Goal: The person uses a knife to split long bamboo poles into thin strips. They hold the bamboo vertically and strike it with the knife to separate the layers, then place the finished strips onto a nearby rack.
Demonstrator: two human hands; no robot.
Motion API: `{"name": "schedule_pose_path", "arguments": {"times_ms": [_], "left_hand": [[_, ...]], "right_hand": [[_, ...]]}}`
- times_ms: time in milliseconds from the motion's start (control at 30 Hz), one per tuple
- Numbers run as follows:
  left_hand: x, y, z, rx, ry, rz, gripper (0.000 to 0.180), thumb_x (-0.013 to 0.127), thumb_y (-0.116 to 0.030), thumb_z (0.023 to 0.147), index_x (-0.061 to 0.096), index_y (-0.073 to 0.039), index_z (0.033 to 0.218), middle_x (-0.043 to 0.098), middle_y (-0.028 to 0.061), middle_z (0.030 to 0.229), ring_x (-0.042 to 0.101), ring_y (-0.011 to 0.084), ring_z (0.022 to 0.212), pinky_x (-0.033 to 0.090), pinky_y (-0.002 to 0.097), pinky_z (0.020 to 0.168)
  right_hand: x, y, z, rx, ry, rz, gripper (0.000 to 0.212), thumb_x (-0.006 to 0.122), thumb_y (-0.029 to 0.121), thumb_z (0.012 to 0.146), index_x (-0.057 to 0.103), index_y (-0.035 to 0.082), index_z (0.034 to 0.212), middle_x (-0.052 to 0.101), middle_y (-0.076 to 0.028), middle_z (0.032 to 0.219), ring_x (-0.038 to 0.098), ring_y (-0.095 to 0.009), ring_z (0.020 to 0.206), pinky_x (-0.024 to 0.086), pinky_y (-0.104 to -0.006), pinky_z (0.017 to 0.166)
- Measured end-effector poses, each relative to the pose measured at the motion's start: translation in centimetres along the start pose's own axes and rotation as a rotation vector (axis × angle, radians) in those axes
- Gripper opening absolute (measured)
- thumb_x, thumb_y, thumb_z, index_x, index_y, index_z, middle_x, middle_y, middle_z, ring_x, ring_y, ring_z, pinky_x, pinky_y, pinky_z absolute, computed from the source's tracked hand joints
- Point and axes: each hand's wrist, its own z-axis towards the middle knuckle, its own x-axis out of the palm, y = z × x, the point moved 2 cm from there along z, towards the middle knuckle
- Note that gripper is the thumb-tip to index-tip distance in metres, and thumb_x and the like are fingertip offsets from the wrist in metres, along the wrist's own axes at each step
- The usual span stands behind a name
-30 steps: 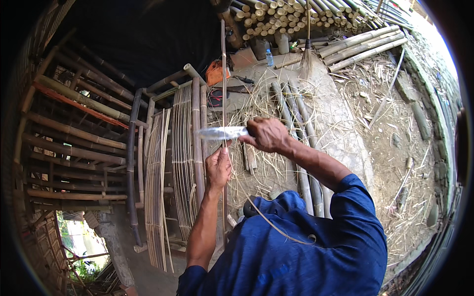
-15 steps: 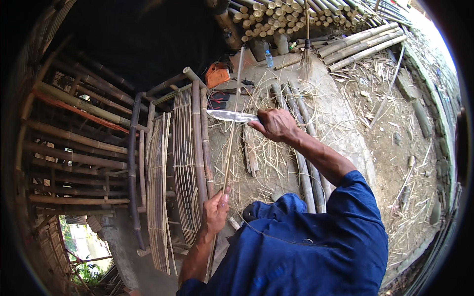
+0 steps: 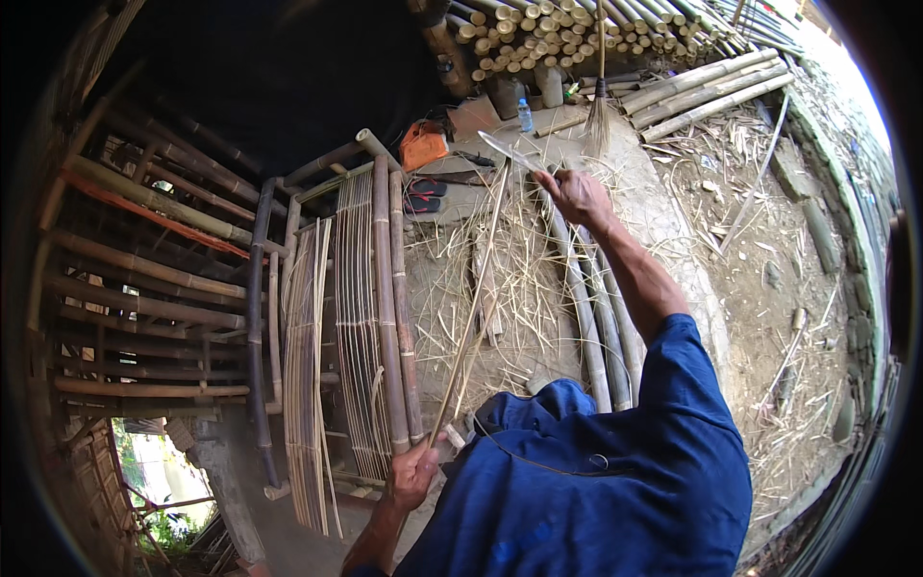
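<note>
A stack of cut bamboo poles (image 3: 577, 29) is seen at the top, ends facing out. Just below it, a broom (image 3: 598, 115), a small plastic bottle (image 3: 524, 115) and an orange box (image 3: 423, 146) are set on a pale floor slab (image 3: 663, 221). Left of the stack, deep shadow is cast over a bamboo frame (image 3: 144, 279). Below the stack, the ground is strewn with dry shavings (image 3: 519, 288). To its right, long poles (image 3: 711, 87) are laid aslant, and bare earth (image 3: 798, 288) is lit by bright daylight. Far below and left, green foliage (image 3: 154, 481) is glimpsed.
</note>
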Motion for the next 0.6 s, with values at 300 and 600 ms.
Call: {"name": "schedule_pose_path", "arguments": {"times_ms": [300,600], "left_hand": [[-1.3,3.4,3.5,-0.063,0.02,0.012,0.046,0.037,-0.032,0.109,0.063,0.002,0.125,0.045,-0.0035,0.056,0.041,0.0051,0.046,0.035,0.0242,0.044],[1.5,3.8,16.1,-0.23,0.163,-0.192,0.058,0.036,-0.047,0.106,0.056,0.001,0.132,0.062,0.0043,0.067,0.054,0.0078,0.049,0.047,0.0243,0.048]], "right_hand": [[1.5,-0.3,-3.7,0.249,-0.104,0.689,0.065,0.06,0.063,0.09,0.062,0.0,0.074,0.06,-0.009,0.063,0.053,-0.015,0.055,0.043,-0.0375,0.049],[13.6,12.3,-21.5,0.373,0.442,1.244,0.034,0.076,0.03,0.086,0.069,-0.003,0.089,0.065,-0.008,0.07,0.058,-0.011,0.058,0.045,-0.0282,0.048]]}}
